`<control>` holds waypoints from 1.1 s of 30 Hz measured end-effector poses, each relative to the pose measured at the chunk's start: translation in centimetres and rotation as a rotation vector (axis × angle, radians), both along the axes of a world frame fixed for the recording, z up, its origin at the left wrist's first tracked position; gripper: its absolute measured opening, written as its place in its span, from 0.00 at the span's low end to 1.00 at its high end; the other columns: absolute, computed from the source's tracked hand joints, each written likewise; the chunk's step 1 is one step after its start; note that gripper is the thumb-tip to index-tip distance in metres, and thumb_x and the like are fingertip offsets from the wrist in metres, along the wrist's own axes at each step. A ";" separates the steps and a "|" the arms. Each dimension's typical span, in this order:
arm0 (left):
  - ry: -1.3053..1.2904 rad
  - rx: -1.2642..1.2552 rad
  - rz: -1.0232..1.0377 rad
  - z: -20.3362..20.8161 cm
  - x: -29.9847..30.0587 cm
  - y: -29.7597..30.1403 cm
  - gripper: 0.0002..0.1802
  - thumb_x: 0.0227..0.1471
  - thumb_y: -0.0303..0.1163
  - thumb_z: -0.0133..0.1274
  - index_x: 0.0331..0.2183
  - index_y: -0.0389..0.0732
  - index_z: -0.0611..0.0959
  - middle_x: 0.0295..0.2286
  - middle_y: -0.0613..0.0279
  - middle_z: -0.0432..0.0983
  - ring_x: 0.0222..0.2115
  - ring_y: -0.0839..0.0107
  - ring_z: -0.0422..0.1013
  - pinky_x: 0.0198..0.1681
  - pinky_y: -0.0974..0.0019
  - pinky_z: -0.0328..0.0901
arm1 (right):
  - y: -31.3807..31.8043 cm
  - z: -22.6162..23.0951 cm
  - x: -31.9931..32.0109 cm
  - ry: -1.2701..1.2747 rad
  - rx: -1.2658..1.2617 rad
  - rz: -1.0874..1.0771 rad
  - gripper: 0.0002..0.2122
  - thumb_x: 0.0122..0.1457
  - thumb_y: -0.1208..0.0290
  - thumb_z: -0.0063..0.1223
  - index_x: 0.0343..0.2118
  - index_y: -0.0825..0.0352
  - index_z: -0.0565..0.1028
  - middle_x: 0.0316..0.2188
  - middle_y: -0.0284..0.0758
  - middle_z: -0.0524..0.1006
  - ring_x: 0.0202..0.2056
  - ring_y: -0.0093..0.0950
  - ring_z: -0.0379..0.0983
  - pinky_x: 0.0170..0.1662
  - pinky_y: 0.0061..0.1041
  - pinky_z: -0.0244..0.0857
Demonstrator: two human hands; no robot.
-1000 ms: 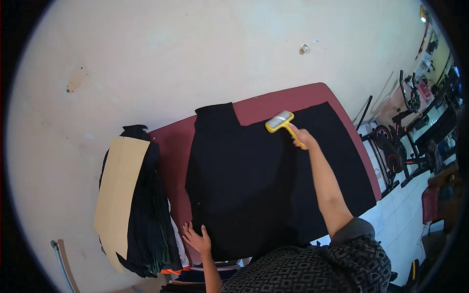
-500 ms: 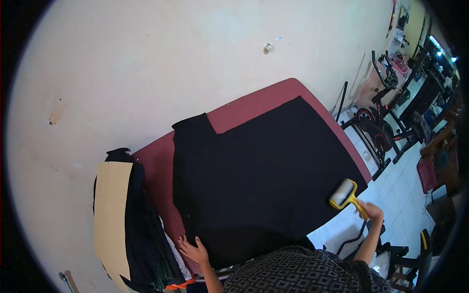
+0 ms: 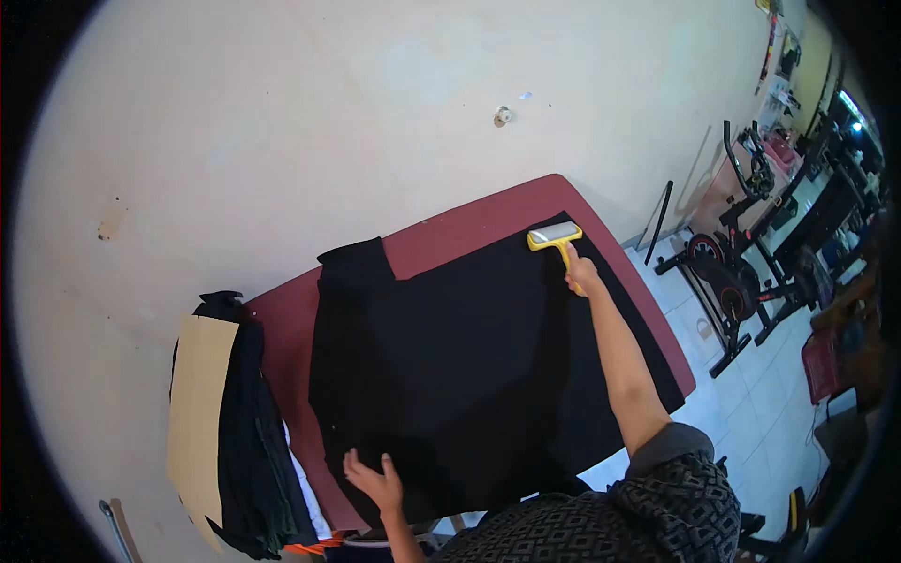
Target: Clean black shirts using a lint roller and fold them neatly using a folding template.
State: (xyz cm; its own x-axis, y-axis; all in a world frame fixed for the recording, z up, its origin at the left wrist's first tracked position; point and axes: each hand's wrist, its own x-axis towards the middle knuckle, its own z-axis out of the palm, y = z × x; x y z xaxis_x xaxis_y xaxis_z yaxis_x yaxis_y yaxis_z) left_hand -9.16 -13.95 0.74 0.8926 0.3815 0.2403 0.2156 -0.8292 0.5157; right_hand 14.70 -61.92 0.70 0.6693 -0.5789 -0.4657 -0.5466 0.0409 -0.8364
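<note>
A large black garment [image 3: 460, 357], laid flat, covers most of a dark red padded table [image 3: 479, 208]. My right hand [image 3: 583, 274] grips the yellow handle of a lint roller [image 3: 556, 234]. Its pale roller head sits at the far right corner of the black cloth, with my forearm stretched over the fabric. At the near left edge of the garment is my left hand [image 3: 375, 482], fingers apart and nothing in them. It is over the cloth; whether it touches cannot be told.
A pile of dark clothes [image 3: 251, 432] with a tan board [image 3: 200, 413] on it lies at the table's left end. The pale wall [image 3: 310, 122] runs behind. An exercise bike [image 3: 727, 258] stands on the tiled floor at the right.
My right hand has carried the lint roller from the garment's near right edge to its far right corner. My left hand stays near the near left edge. The view has shifted slightly.
</note>
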 end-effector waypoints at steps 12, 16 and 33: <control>0.645 -0.648 -1.140 1.4 -0.4 -27.1 0.17 0.50 0.37 0.46 0.40 0.38 0.74 0.35 0.53 0.72 0.33 0.62 0.71 0.35 0.65 0.65 | -8.4 2.0 -26.7 0.187 -0.039 0.390 0.32 0.52 0.38 0.30 0.07 0.63 0.65 0.05 0.29 0.60 0.07 0.21 0.56 0.12 0.19 0.47; 0.693 -0.486 -1.409 0.5 -0.6 -31.3 0.22 0.52 0.43 0.43 0.43 0.38 0.72 0.39 0.54 0.71 0.36 0.62 0.70 0.39 0.63 0.63 | -13.7 5.0 -38.6 0.390 0.095 0.406 0.25 0.54 0.45 0.38 0.12 0.63 0.66 0.08 0.27 0.62 0.09 0.17 0.54 0.13 0.17 0.47; 0.842 -0.645 -0.986 -1.3 -9.7 -25.0 0.31 0.51 0.57 0.33 0.55 0.57 0.56 0.29 0.50 0.73 0.26 0.63 0.70 0.36 0.64 0.62 | 18.9 2.5 -13.8 0.091 -0.114 1.684 0.27 0.54 0.44 0.37 0.10 0.65 0.64 0.06 0.28 0.59 0.08 0.19 0.54 0.13 0.19 0.49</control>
State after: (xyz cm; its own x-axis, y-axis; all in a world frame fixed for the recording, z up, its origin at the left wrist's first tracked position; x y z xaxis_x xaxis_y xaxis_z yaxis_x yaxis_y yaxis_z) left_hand -18.91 -38.93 -0.57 0.6383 -0.6237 -0.4512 0.1263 -0.4934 0.8606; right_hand 0.86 -43.01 3.15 0.5090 0.6671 -0.5440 0.0400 -0.6496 -0.7592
